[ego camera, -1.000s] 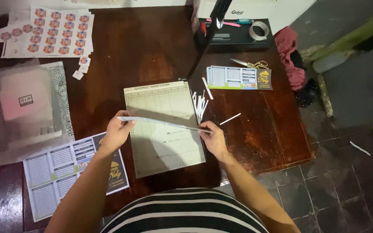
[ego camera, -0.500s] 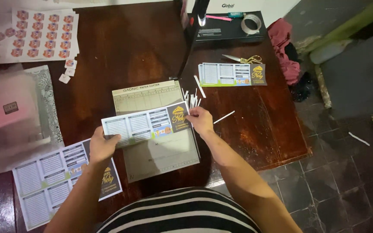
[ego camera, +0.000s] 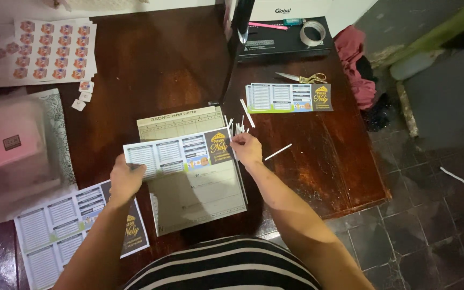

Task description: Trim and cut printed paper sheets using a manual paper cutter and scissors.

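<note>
We've got the printed menu strip [ego camera: 181, 153] pinched at both short ends, left hand [ego camera: 126, 179] at 9 o'clock, right hand [ego camera: 247, 149] at 3, flat over the paper cutter [ego camera: 200, 193]. Looks light and floppy, so the ends seem the best hold.

Around one paper cutter [ego camera: 194, 182] on the table: two hands, left [ego camera: 126, 180] and right [ego camera: 247, 150]; one scissors [ego camera: 303, 78]; one tape roll [ego camera: 312, 33]; one sticker sheet [ego camera: 49, 51]; three printed menu sheets.

scissors [ego camera: 303, 78], a tape roll [ego camera: 312, 33], a sticker sheet [ego camera: 49, 51] and a red cloth [ego camera: 356, 64] lie about the wooden table [ego camera: 167, 64].
</note>
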